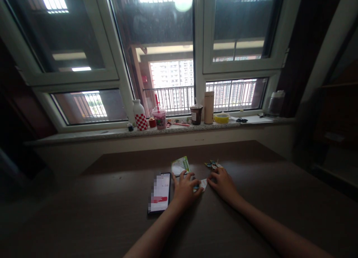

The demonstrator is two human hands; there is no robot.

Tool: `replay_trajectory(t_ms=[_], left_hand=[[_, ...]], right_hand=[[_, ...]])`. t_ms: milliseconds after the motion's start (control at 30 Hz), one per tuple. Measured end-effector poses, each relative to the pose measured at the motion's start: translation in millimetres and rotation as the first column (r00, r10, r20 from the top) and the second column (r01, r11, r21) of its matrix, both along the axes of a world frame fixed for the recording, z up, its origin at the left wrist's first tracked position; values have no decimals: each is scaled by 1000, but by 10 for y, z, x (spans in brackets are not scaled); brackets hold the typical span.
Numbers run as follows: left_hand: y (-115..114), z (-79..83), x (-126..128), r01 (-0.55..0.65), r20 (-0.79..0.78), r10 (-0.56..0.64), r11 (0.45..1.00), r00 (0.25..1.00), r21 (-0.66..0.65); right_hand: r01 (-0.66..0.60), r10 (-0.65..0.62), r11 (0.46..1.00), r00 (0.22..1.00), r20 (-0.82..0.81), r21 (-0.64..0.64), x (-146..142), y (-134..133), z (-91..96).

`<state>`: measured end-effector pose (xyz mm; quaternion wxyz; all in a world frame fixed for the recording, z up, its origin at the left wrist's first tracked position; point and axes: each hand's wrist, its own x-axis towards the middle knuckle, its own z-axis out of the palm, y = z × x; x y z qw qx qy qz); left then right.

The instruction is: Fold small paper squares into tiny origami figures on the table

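Observation:
A small piece of white paper (204, 183) with a bluish printed part lies low over the brown table, between my two hands. My left hand (184, 188) has its thumb and forefinger closed on the left side of this paper, the other fingers bent and spread. The right edge is pinched by the fingertips of my right hand (223, 183). Just beyond my left fingers rests a green and white printed packet (180, 164). Several small colourful scraps (212, 163) lie past my right fingers. My left hand partly covers the paper.
A phone (160, 194) with a lit screen lies left of my left hand on the table (117, 198). Along the windowsill (117, 132) stand a checkered bottle (140, 116), a pink drink cup (159, 118), a dark cup (196, 114), a tan flask (208, 108), yellow tape (221, 119) and scissors (241, 120).

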<state>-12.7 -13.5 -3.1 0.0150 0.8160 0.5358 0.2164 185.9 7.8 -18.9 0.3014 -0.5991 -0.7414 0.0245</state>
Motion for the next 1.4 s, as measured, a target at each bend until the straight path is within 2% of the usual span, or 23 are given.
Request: replay_trajectory(t_ms=[900, 1400], left_hand=[[5, -20, -4, -13, -10, 13, 1000, 1000, -4], [-7, 1, -2, -17, -7, 17, 1000, 1000, -8]], right_hand=[[-6, 8, 989, 1000, 7, -149, -33, -121, 81], [-19, 19, 991, 1000, 1, -133, -4, -93, 19]])
